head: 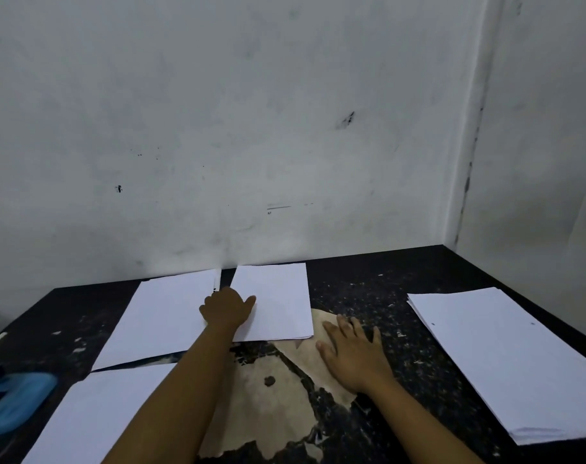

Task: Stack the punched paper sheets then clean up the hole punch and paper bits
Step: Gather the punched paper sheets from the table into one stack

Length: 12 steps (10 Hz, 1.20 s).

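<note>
Stacking is under way. The left hand [227, 309] pinches the near-left edge of the small sheet pile [273, 301] by the wall; the right hand [352, 354] lies flat and spread on the surface [368, 289] just right of it. Next, carry it to the tall stack [506, 356] farther right. The blue hole punch [13, 396], seemingly, sits far left.

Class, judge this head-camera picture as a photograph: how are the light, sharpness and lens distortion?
Head view: dim, flat light, no hard shadows or glare; the white sheets look bluish-grey; the blue hole punch at the left edge is smeared and soft; wide-angle stretch splays the right paper stack and tilts the wall corner.
</note>
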Each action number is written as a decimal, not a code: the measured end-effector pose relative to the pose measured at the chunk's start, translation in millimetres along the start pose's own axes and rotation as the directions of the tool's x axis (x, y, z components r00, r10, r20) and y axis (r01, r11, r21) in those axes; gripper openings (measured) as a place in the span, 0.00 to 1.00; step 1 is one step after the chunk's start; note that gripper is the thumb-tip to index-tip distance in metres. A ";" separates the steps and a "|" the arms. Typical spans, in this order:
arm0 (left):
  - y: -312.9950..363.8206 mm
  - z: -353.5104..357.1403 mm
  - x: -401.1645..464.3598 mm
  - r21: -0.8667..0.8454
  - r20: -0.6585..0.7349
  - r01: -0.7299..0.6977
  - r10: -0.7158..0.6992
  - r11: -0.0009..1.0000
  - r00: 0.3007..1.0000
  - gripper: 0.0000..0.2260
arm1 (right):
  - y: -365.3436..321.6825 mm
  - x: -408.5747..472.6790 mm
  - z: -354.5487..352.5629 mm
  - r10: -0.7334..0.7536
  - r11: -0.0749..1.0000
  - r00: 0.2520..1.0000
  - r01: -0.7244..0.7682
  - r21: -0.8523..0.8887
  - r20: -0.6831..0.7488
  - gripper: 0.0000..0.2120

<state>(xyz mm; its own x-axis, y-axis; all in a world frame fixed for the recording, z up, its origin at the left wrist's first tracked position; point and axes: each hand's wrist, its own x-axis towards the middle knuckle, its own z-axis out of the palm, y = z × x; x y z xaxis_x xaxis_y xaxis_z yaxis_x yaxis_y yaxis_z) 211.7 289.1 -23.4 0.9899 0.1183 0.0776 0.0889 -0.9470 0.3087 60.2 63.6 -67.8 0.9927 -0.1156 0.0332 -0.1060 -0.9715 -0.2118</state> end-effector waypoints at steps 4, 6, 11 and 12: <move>17.0 -15.7 28.0 -0.104 0.276 0.202 -0.167 0.974 0.947 0.40 | -0.6 1.0 -2.0 0.008 0.999 1.000 -0.008 0.043 -0.004 0.30; 14.3 -14.8 37.4 -0.199 0.238 0.171 -0.122 0.965 0.964 0.25 | -0.4 -0.1 -3.9 0.005 0.998 1.000 -0.005 0.059 -0.007 0.30; 32.7 3.0 29.3 -0.029 0.099 -0.026 0.029 0.999 0.995 0.16 | -0.7 -0.4 -3.9 0.010 0.997 1.000 -0.008 0.076 -0.016 0.29; 32.3 14.0 30.7 0.004 0.092 -0.004 0.004 1.000 0.996 0.35 | -1.8 0.7 -4.1 0.010 0.997 1.000 -0.008 0.083 -0.017 0.29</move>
<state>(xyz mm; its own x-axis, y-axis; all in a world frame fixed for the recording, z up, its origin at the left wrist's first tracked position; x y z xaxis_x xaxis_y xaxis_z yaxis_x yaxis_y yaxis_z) 246.5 258.0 -24.3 0.9962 0.0864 -0.0091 0.0850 -0.9486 0.3049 60.9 64.4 -63.3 0.9906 -0.1286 0.0476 -0.1093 -0.9500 -0.2925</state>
